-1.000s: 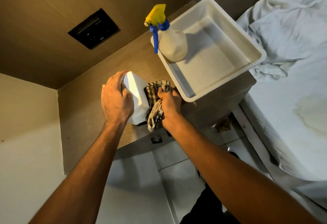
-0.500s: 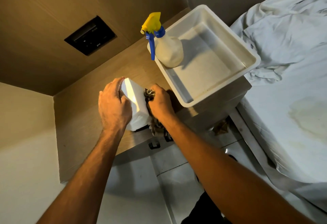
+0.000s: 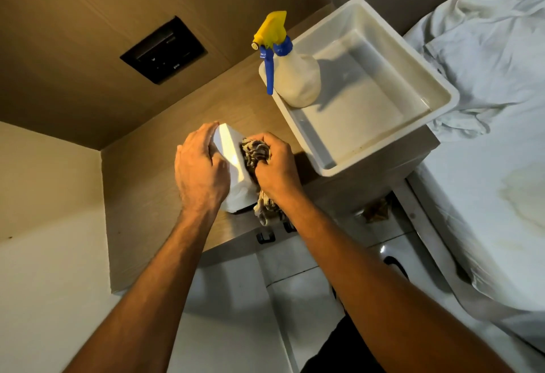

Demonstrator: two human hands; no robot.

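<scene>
A white box-shaped object stands on the wooden shelf. My left hand grips its left side, fingers curled over the top edge. A bunched checked cloth sits in the grip of my right hand, which presses it against the object's right face. The cloth's loose end hangs below my right wrist.
A white plastic tub sits on the shelf's right end, holding a spray bottle with a yellow and blue trigger head. A dark switch panel is set in the wooden wall. A bed with a rumpled pale sheet lies to the right.
My right hand has moved the cloth up along the white object's right face, from near its base to its upper part. My left hand keeps its hold.
</scene>
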